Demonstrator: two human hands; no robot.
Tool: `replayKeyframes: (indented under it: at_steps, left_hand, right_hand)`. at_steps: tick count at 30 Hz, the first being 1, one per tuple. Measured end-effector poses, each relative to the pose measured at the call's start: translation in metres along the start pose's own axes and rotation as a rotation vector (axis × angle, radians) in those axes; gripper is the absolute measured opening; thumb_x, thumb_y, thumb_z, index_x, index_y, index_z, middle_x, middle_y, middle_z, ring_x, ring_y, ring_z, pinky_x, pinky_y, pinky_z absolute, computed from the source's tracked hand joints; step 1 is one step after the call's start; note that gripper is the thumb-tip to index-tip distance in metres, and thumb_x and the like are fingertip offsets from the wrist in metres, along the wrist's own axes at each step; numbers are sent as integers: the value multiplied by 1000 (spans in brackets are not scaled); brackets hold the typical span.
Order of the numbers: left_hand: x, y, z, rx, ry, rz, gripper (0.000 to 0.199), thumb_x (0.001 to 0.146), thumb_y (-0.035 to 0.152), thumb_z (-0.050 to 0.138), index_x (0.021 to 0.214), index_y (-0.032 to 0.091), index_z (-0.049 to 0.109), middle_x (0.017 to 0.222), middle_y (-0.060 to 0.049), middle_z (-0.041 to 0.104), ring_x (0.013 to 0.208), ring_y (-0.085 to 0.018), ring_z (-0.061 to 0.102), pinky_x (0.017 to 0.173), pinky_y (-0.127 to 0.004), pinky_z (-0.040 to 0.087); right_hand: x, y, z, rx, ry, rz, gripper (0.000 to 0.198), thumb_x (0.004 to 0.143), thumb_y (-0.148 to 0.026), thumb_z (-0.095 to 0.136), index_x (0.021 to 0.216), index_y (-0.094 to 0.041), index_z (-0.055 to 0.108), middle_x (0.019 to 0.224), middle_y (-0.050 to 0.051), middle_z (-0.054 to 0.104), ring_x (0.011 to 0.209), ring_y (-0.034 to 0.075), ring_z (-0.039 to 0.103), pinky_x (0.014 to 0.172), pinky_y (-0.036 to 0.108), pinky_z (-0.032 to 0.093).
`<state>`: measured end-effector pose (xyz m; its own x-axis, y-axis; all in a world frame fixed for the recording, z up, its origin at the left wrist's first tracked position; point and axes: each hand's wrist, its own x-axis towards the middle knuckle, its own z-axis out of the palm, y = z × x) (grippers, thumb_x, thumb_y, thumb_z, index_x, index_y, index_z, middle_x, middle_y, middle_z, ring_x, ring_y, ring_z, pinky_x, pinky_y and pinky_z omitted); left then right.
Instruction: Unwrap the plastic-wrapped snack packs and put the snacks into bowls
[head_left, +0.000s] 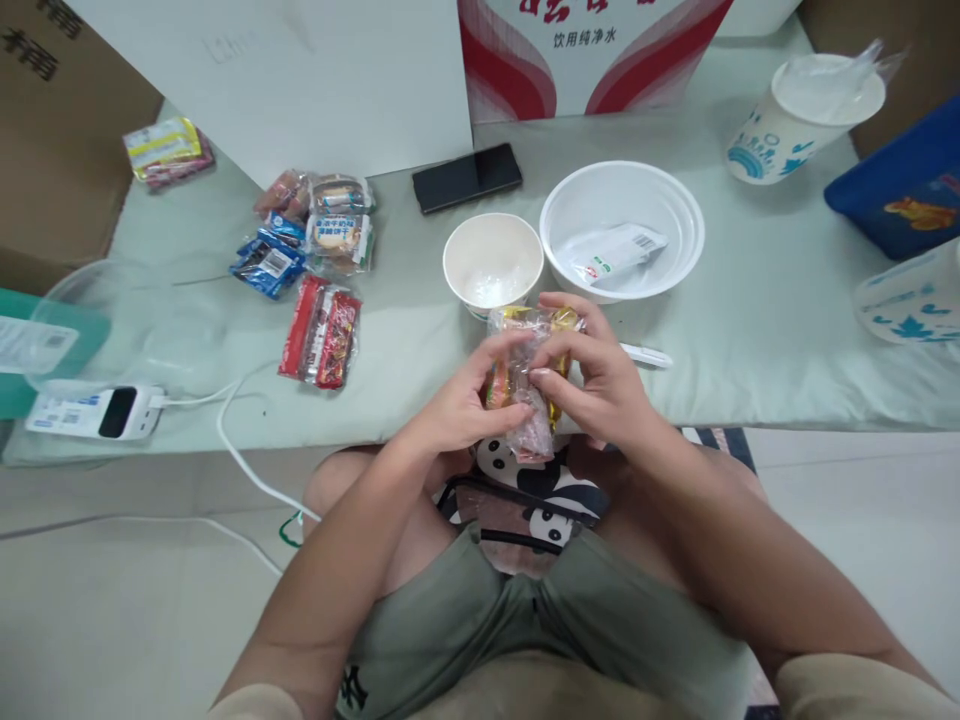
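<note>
A clear-wrapped snack packet [517, 385] with yellow, orange and red print is held over the table's front edge. My left hand [469, 395] grips its left side, thumb on the wrapper. Around the right side curl the fingers of my right hand [592, 375], pinching the plastic. Just beyond the packet stands a white paper bowl [493, 262], with some clear plastic visible inside. Beside that bowl is a wider white plastic bowl [551, 215] holding a white sachet [619, 252]. What is inside the packet I cannot make out.
Wrapped snacks [337, 220] and a red packet [321, 333] lie on the left. A black phone [466, 178] rests near a white box. Paper cups [787, 130] stand right. A power bank [97, 412] with a white cable sits at the left edge.
</note>
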<state>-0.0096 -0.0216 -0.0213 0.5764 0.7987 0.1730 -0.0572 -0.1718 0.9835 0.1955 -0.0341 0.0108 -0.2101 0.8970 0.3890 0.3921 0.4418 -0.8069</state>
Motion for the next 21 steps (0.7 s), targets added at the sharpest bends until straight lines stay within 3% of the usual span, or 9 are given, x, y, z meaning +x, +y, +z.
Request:
replayKeyframes:
  at_steps: [3,6,8,10,14,17,21]
  left_hand:
    - [0,2,-6,112,94,59,47,87,41,76,130,34,57,131,-5,64,114,-22,67,94,-36,58]
    - [-3,-1,-14,139,290,78,47,85,46,78,124,32,56,120,-3,63,99,-18,65,83,-29,56]
    - [-5,-4,-18,112,407,100,44,84,49,79,116,31,55,106,0,60,83,-13,60,72,-25,53]
    - [-6,-7,-19,93,468,117,40,85,51,78,111,30,54,95,2,55,73,-11,54,65,-23,48]
    - [-5,-5,-17,199,469,156,38,86,51,76,110,29,55,95,2,56,75,-12,54,69,-24,49]
    - [-3,0,-14,351,527,242,32,88,44,74,110,28,57,97,1,58,80,-13,57,73,-26,50]
    - [-2,5,-12,534,671,361,29,87,33,73,111,27,58,102,0,61,91,-16,64,84,-30,53]
  right_hand:
    - [0,-1,-9,-120,92,-38,12,92,-30,61,96,-25,71,142,10,58,136,31,56,108,51,50]
    - [-3,9,-25,-378,176,73,18,92,-28,58,105,-23,69,114,12,71,110,30,67,97,49,53]
    - [-7,21,-34,-561,114,169,24,90,-28,58,110,-20,69,107,13,72,101,32,68,91,49,53]
    - [-13,33,-42,-708,6,238,31,88,-30,59,115,-17,69,112,17,72,102,35,66,88,50,52]
    - [-22,46,-51,-850,-129,350,28,90,-34,55,106,-18,72,107,18,70,97,35,66,77,45,50]
    - [-23,39,-55,-764,-149,389,20,89,-36,57,94,-21,69,96,13,72,89,31,66,70,40,48]
    - [-21,13,-48,-254,-170,489,22,91,-44,59,99,-23,60,69,2,68,58,18,60,57,31,46]
